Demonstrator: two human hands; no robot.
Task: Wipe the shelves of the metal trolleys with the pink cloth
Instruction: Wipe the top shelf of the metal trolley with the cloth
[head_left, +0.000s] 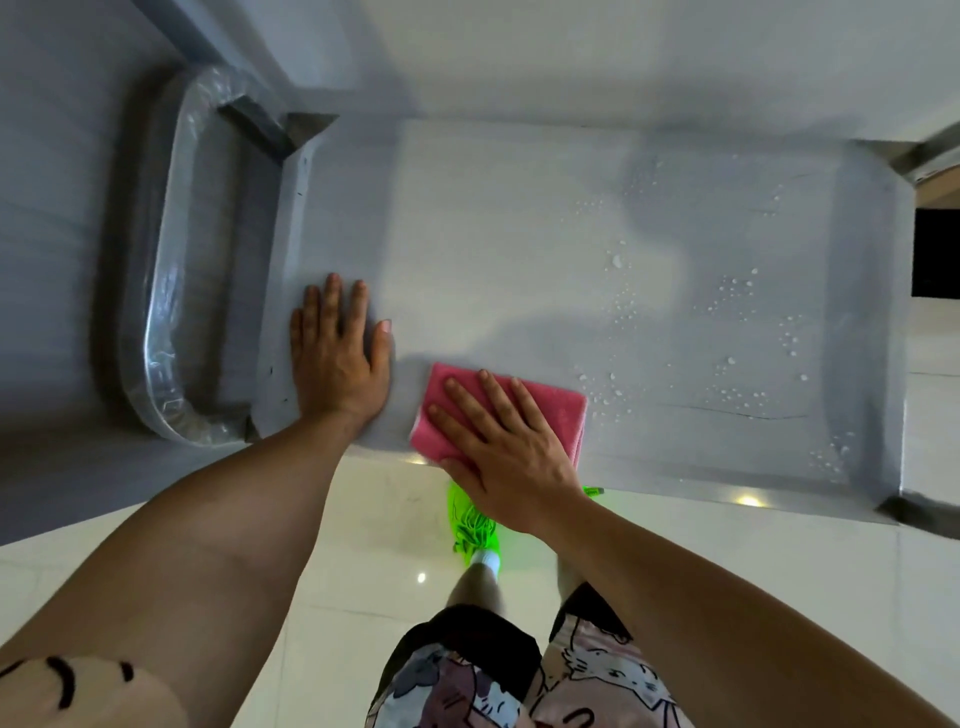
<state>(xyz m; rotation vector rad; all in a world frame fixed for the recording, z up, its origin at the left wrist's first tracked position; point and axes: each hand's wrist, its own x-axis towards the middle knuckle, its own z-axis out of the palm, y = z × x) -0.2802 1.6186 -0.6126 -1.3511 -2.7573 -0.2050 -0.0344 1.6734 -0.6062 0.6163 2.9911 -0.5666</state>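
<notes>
The metal trolley's top shelf (519, 234) fills the upper middle of the head view, with water droplets (737, 312) scattered over its right half. A folded pink cloth (550, 408) lies near the shelf's front edge. My right hand (509, 447) presses flat on the cloth, fingers spread and pointing up-left. My left hand (337, 353) rests flat on the shelf's left end, just left of the cloth, holding nothing.
The trolley's handle (161, 291), wrapped in clear plastic, curves off the left end. Corner posts (919, 156) stand at the right side. Glossy white floor tiles (363, 545) lie below, with my green shoe (470, 525) under the shelf's front edge.
</notes>
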